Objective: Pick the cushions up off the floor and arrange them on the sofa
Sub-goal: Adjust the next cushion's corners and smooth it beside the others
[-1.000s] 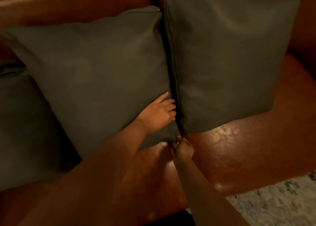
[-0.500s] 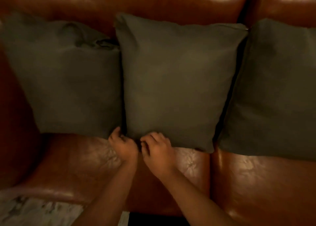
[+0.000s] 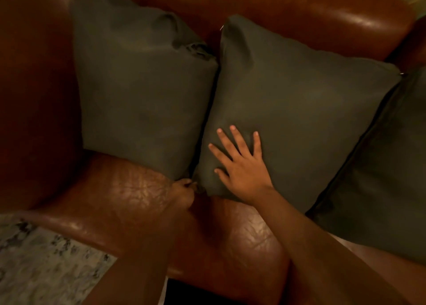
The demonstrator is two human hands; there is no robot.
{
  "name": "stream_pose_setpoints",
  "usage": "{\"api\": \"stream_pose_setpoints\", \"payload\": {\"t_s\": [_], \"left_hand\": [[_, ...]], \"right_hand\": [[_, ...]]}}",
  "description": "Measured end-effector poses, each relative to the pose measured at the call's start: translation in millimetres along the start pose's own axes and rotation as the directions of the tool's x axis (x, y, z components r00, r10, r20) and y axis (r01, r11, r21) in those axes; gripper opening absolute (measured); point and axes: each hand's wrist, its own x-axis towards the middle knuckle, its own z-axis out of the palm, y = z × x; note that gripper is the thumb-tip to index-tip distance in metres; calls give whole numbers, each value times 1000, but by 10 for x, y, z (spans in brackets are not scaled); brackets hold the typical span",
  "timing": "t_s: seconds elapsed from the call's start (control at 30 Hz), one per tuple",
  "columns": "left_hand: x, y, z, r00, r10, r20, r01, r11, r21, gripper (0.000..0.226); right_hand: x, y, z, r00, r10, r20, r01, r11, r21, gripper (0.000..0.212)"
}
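Note:
Three dark grey-green cushions lean side by side against the back of a brown leather sofa point(image 3: 129, 194). The left cushion point(image 3: 140, 92) stands by the sofa's arm. The middle cushion point(image 3: 299, 106) touches it. The right cushion point(image 3: 387, 166) is cut off by the frame edge. My right hand point(image 3: 239, 164) lies flat with fingers spread on the middle cushion's lower left part. My left hand point(image 3: 183, 194) pinches the middle cushion's bottom left corner, down at the seat.
The sofa's rounded leather arm point(image 3: 34, 97) rises on the left. A pale patterned rug point(image 3: 46, 265) covers the floor at bottom left, in front of the seat edge.
My right hand has opened and moved up onto the face of the middle cushion. My left hand stays at the cushion's lower corner. The view has shifted right and tilted.

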Motion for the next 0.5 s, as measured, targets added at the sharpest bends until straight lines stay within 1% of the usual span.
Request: {"api": "stream_pose_setpoints", "payload": {"t_s": [0.07, 0.1, 0.17, 0.23, 0.3, 0.37, 0.43, 0.5], "left_hand": [[64, -52, 27, 999, -33, -11, 32, 996, -86, 29], [112, -106, 37, 998, -51, -24, 47, 985, -169, 31], [104, -120, 28, 995, -102, -8, 92, 927, -363, 27], [57, -87, -23, 992, -121, -37, 91, 888, -451, 27], [53, -97, -42, 994, -91, -66, 54, 901, -430, 25], [76, -143, -54, 997, -43, -58, 18, 928, -371, 20], [101, -230, -74, 1000, -18, -4, 15, 929, -370, 5], [71, -268, -126, 996, 62, 68, -35, 938, -344, 13]], "right_hand": [[13, 45, 18, 1000, 0, -10, 0, 1000, -6, 62], [13, 84, 31, 1000, -2, -13, 2, 1000, -8, 61], [7, 156, 58, 1000, -5, -12, 5, 1000, -17, 60], [12, 188, 69, 1000, -8, 3, 8, 999, -32, 59], [14, 195, 72, 1000, -8, 22, 9, 999, -43, 59], [14, 204, 72, 999, -22, 32, 24, 998, -59, 60], [-2, 212, 68, 999, -38, 26, 39, 997, -68, 60], [-26, 209, 57, 999, -38, 8, 39, 998, -58, 61]]}}
